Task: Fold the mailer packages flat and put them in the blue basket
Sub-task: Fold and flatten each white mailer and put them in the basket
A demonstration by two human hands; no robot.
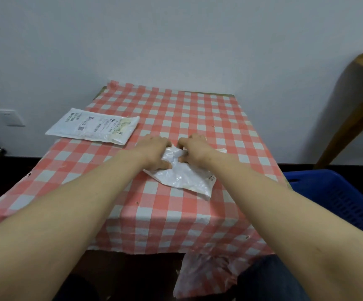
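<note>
While it lies crumpled near the middle of the checked tablecloth point(198, 118), the white mailer point(185, 177) is held at its far end by both hands, its near corner pointing toward the table's front edge. The left hand point(154, 152) sits on the mailer's left far part with its fingers curled down and its thumb pressing the plastic; the right hand point(194, 149) pinches the bunched plastic just beside it, so the two hands are close together, nearly touching. A second mailer point(93, 127) with a printed label lies flat at the table's far left, overhanging the edge, well apart from the hands. The blue basket point(341, 196) stands beside the table's right side, lower than the tabletop. A wooden piece point(354, 109) leans by the white wall point(176, 40) at far right.
</note>
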